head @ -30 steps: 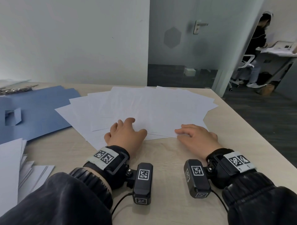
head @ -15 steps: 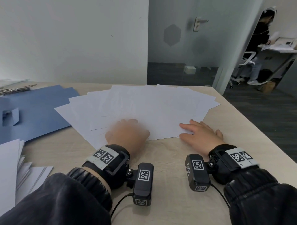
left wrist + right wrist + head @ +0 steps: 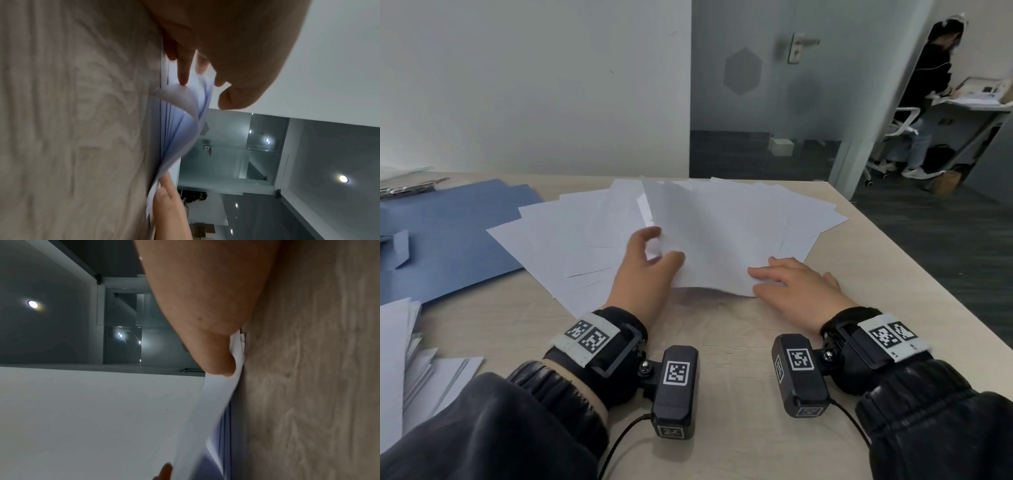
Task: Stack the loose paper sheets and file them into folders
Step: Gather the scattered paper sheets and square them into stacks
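1. Our left hand [image 3: 645,270] is pinching the top sheet's [image 3: 709,233] left edge, lifting it off the fan of sheets [image 3: 571,236] on the desk [image 3: 722,445].
2. Our right hand [image 3: 796,291] is lying flat, fingers straight, pressing that sheet's near corner.

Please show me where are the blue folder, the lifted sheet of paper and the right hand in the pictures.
blue folder [image 3: 448,236]: head view, on its flat open cover.
lifted sheet [image 3: 715,240]: head view, on the middle of its raised white face.
right hand [image 3: 798,291]: head view, on the back of the hand.
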Available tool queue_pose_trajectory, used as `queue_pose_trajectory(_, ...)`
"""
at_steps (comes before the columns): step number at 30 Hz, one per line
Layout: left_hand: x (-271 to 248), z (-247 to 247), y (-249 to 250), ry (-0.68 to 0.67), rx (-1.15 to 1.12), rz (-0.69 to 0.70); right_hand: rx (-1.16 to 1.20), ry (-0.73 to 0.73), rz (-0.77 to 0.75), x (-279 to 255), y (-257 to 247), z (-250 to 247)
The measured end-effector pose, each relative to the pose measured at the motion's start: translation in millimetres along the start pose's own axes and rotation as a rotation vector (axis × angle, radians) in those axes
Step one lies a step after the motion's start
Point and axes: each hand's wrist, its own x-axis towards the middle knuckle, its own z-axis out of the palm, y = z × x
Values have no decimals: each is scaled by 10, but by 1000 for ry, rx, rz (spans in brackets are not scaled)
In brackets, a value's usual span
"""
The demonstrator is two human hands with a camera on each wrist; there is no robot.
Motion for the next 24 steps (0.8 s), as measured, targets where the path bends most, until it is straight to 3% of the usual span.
queue_pose_trajectory(3, 134, -105, 13, 43, -189, -128, 39, 9, -2, -1, 17, -15)
queue_pose_trajectory(8, 254, -180, 24, -38, -311, -244, 81, 22, -17, -10, 16, -16)
queue_pose_trajectory(13, 199, -142, 32, -141, -361, -270, 101, 24, -54, -17, -1, -2)
queue_pose_trajectory(18, 194, -213, 40, -12, -433, -257, 240, 33, -101, -16, 28, -1)
queue_pose_trajectory(24, 260, -299, -12, -30, -185, -165, 508, 196, -36, -102, 30, -16)
